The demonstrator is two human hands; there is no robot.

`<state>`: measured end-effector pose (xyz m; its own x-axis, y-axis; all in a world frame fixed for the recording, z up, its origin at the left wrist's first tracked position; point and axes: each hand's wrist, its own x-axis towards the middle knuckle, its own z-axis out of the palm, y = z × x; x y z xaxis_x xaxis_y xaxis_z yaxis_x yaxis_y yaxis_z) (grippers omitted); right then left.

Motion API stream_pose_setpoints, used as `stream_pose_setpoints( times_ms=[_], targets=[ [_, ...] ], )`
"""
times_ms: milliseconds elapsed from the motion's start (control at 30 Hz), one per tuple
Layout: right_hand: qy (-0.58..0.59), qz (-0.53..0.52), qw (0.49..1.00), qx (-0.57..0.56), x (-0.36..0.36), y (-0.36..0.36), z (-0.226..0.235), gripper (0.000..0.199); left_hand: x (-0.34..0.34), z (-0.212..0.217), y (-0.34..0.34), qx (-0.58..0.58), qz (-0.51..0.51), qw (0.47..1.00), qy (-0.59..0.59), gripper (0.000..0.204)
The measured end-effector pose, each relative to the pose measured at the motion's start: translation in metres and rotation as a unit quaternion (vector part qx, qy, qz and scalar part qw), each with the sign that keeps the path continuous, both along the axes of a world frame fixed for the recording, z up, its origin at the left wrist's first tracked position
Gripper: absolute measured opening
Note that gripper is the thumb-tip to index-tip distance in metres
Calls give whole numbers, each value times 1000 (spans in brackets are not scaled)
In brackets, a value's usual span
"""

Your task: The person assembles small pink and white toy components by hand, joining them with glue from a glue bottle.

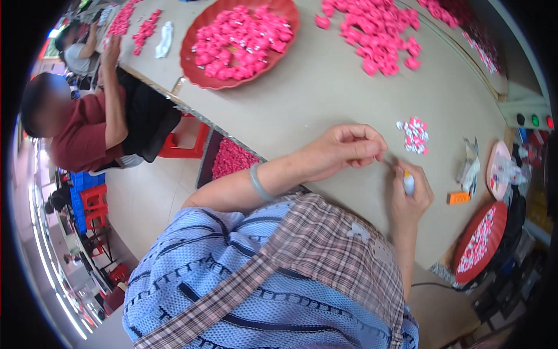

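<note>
No words or numbers can be read, any print on the orange box point(458, 198) near the bench's point(279, 110) right edge being too small.

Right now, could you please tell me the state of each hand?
Left hand: curled inward; whether it pinches something small cannot be told.
Right hand: closed around a small white tube with a yellow end.
</note>
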<state>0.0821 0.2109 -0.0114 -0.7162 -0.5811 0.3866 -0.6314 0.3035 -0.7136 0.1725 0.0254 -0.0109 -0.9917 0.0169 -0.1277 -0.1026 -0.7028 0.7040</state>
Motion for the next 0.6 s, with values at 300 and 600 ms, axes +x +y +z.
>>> stream_pose_setpoints(
  times_ms=[300,600],
  targets=[
    [-12,-11,1000,1,0,2,3,19,13,26,-68,-527,297,796,29,24],
    [-24,-9,1000,-4,-3,0,-1,20,-2,51,-132,-875,327,342,104,16]
  ],
)
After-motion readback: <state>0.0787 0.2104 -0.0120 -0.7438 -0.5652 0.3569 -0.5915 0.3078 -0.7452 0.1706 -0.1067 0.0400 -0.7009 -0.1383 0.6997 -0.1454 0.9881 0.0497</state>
